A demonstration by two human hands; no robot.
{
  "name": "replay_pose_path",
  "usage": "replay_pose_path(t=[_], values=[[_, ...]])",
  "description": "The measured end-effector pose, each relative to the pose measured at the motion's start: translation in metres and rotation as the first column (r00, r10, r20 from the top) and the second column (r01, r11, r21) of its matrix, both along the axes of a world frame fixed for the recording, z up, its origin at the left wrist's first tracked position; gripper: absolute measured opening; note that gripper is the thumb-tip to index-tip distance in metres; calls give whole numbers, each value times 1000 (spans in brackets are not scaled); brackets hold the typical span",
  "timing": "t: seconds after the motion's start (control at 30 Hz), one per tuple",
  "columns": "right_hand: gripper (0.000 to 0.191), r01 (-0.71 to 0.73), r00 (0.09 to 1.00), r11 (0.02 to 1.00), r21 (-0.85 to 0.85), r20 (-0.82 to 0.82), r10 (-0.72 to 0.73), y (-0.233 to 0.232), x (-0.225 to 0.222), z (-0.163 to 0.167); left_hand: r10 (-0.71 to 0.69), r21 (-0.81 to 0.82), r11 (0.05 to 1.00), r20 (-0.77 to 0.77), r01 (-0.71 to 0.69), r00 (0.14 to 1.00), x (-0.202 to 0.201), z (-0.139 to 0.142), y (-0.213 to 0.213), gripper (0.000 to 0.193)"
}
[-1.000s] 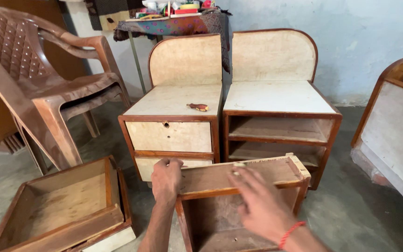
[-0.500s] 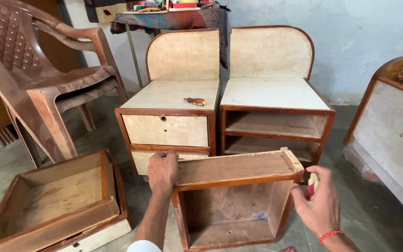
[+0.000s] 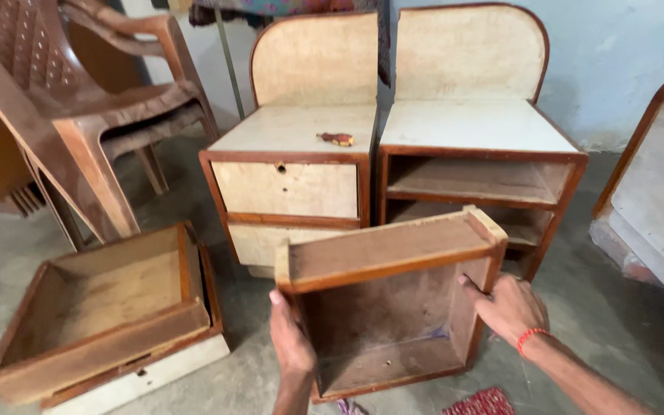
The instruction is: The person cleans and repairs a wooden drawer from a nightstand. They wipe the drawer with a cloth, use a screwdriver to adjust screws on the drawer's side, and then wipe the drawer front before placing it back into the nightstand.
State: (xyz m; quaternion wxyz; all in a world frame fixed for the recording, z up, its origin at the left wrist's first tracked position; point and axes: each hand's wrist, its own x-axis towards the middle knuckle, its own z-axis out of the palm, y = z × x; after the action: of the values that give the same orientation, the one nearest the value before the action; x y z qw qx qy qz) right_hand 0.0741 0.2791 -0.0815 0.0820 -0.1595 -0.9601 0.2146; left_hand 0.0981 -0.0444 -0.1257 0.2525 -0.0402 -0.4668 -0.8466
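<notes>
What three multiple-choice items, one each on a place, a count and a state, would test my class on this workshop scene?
1. Where does the small brown tool lie?
A on the left cabinet's top
B on the floor
C on the chair

2. How many drawers are out of the cabinets?
A one
B two
C four

3. How is the held drawer standing?
A flat
B tipped on edge
C inside a cabinet

Answers: 1 A, it rests on the left cabinet. 2 B, the floor drawer plus the held one. 3 B, left hand and right hand grip its sides.

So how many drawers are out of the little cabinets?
2. One drawer stands upright between the left hand and right hand. The other drawer lies on the floor at left. More may be outside the view.
</notes>
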Motion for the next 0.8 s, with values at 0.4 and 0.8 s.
replay_pose_path(t=[0.4,0.8], values=[[47,-126,985,989,80,130,115,-27,-12,6,443,-836,546,338,49,831,-1,36,-43,89],[53,-13,994,999,35,111,9,-27,-59,-84,493,-873,430,439,227,751,-20,-96,-29,43]])
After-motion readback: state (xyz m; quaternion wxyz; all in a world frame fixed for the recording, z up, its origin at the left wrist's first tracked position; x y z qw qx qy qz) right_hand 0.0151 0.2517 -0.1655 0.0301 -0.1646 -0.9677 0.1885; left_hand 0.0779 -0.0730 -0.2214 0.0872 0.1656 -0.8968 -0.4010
